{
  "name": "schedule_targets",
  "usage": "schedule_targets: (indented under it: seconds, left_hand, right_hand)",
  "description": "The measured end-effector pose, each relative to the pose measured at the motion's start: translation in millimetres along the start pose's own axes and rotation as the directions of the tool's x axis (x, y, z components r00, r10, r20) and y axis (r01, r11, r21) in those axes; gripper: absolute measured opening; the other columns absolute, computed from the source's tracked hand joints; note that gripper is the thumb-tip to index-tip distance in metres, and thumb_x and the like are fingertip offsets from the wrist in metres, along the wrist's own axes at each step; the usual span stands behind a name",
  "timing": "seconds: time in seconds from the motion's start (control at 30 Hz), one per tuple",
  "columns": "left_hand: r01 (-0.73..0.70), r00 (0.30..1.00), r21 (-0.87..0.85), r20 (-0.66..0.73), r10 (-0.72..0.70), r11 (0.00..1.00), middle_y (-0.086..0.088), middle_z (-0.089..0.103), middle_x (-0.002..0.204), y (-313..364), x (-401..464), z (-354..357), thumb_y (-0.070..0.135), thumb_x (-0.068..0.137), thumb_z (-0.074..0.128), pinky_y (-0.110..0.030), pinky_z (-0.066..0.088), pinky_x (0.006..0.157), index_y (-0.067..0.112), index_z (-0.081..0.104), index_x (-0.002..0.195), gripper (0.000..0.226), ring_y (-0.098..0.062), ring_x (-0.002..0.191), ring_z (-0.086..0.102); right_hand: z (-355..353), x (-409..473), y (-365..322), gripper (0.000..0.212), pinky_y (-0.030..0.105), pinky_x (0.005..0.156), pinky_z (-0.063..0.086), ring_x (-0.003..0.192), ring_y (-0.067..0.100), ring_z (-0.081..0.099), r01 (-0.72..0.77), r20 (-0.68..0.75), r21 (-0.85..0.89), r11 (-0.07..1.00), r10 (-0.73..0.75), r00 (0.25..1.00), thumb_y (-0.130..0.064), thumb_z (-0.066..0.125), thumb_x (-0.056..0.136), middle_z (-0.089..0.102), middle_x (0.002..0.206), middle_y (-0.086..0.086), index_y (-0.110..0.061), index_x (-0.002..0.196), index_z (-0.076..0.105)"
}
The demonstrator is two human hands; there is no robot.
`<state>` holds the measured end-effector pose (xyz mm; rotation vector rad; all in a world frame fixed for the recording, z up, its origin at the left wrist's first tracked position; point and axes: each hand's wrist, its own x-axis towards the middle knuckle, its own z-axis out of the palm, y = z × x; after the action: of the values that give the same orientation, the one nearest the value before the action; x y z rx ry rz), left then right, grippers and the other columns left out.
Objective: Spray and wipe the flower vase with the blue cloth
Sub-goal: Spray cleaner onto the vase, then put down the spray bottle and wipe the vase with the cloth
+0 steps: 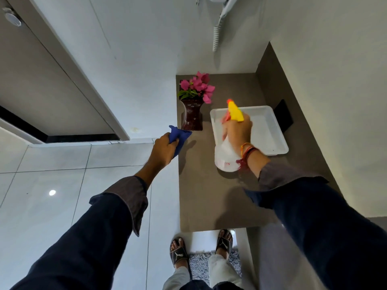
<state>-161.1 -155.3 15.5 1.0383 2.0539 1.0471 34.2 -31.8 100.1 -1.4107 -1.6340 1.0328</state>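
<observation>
Early stage, by my read: no wipe yet, spray maybe abt to start. Right hand [237, 130] clamped on spray bottle [227, 152], yellow nozzle aimed far-left twd flower vase [192, 116]. Left hand [164, 150] clenched on blue cloth [178, 138], just near of vase. Vase: dark red, glossy, upright, pink blooms, far-left tabletop [209, 195] corner, left of white tray [272, 130].

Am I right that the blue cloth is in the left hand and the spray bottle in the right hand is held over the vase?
Not quite. In the head view the spray bottle in the right hand is over the white tray, beside the vase. The blue cloth is in the left hand.
</observation>
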Motion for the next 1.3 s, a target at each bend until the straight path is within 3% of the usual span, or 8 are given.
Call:
schedule_targets:
  seconds: [0.1, 0.23, 0.4, 0.5, 0.83, 1.0, 1.13, 1.3]
  left_hand:
    - [-0.011, 1.0, -0.007, -0.023, 0.011, 1.0, -0.004, 0.063, 0.094, 10.9, 8.6, 8.4, 0.023, 0.101, 0.047, -0.019, 0.046, 0.065, 0.017, 0.055, 0.103, 0.01, -0.012, 0.073, 0.058]
    - [-0.025, 1.0, -0.002, -0.008, 0.025, 1.0, -0.006, 0.064, 0.094, 25.5, 20.8, 25.7, 0.022, 0.1, 0.048, -0.029, 0.05, 0.07, 0.007, 0.059, 0.113, 0.023, -0.022, 0.081, 0.06]
    - [-0.031, 0.999, -0.021, 0.004, 0.031, 0.999, 0.001, 0.062, 0.1, 27.1, 31.5, 47.4, 0.026, 0.102, 0.047, -0.013, 0.043, 0.065, 0.014, 0.056, 0.122, 0.025, -0.003, 0.077, 0.059]
    - [-0.011, 1.0, -0.039, -0.008, 0.01, 0.999, -0.001, 0.064, 0.102, 20.8, 36.7, 55.1, 0.024, 0.102, 0.047, -0.016, 0.046, 0.069, 0.01, 0.056, 0.125, 0.028, -0.008, 0.081, 0.062]
    - [0.123, 0.987, -0.128, -0.085, -0.134, 0.984, -0.006, 0.066, 0.101, 22.0, 37.5, 63.1, 0.022, 0.103, 0.045, -0.022, 0.051, 0.073, 0.009, 0.059, 0.114, 0.023, -0.016, 0.084, 0.064]
    - [0.181, 0.967, -0.112, -0.162, -0.198, 0.977, -0.009, 0.064, 0.088, 22.6, 39.9, 62.4, 0.019, 0.1, 0.047, -0.017, 0.044, 0.056, 0.006, 0.057, 0.107, 0.018, -0.009, 0.067, 0.058]
    - [0.243, 0.936, -0.229, -0.201, -0.29, 0.943, -0.011, 0.065, 0.093, 21.7, 43.6, 60.4, 0.019, 0.1, 0.047, -0.019, 0.047, 0.059, 0.006, 0.057, 0.106, 0.019, -0.019, 0.079, 0.061]
    - [0.195, 0.928, -0.312, -0.249, -0.278, 0.93, -0.001, 0.062, 0.088, 28.2, 44.9, 52.1, 0.021, 0.101, 0.047, -0.015, 0.044, 0.058, 0.017, 0.052, 0.103, 0.007, -0.009, 0.071, 0.058]
  right_hand:
    - [-36.4, 39.7, 3.7, 0.056, 0.042, 0.075, 0.064, 0.057, 0.027, 0.062, 0.017, -0.064, 0.207, 0.978, -0.004, 0.998, 0.0, 0.049, 0.077, 0.067, 0.074, 0.008, -0.048, 0.089, 0.074]
    - [-66.1, 89.0, 32.2, 0.072, 0.011, 0.073, 0.054, 0.082, 0.011, 0.06, 0.089, -0.042, 0.095, 0.991, -0.085, 0.995, 0.014, 0.052, 0.076, 0.063, 0.096, 0.004, -0.013, 0.143, 0.055]
    - [-80.2, 113.9, 88.1, 0.049, 0.012, 0.097, 0.05, 0.113, 0.019, 0.06, 0.059, 0.009, 0.003, 0.998, -0.059, 0.998, 0.0, 0.061, 0.093, 0.064, 0.126, 0.017, 0.0, 0.141, 0.053]
    - [-82.2, 123.1, 118.3, 0.049, -0.003, 0.084, 0.044, 0.114, 0.017, 0.058, 0.016, 0.013, 0.058, 0.998, -0.017, 1.0, -0.014, 0.063, 0.097, 0.063, 0.127, 0.016, -0.004, 0.143, 0.05]
    - [-95.0, 120.4, 141.4, 0.07, 0.028, 0.105, 0.042, 0.122, 0.014, 0.053, -0.146, 0.058, 0.019, 0.989, 0.145, 0.988, -0.024, 0.065, 0.095, 0.055, 0.136, 0.001, -0.02, 0.157, 0.031]
    - [-50.4, 57.1, 123.1, 0.087, 0.054, 0.118, 0.03, 0.142, 0.047, 0.037, -0.595, -0.285, -0.338, 0.729, 0.523, 0.803, -0.046, 0.067, 0.088, 0.034, 0.155, 0.027, 0.001, 0.152, 0.03]
    - [8.0, 54.3, 65.7, 0.061, 0.025, 0.082, 0.054, 0.119, 0.023, 0.055, -0.228, 0.29, -0.23, 0.946, 0.29, 0.912, -0.035, 0.077, 0.083, 0.048, 0.134, 0.01, -0.008, 0.131, 0.051]
    - [37.1, 136.3, -17.5, 0.083, 0.045, 0.114, 0.037, 0.142, 0.03, 0.039, 0.391, 0.593, -0.475, 0.788, -0.042, 0.804, -0.049, 0.078, 0.079, 0.037, 0.156, 0.015, -0.01, 0.145, 0.046]
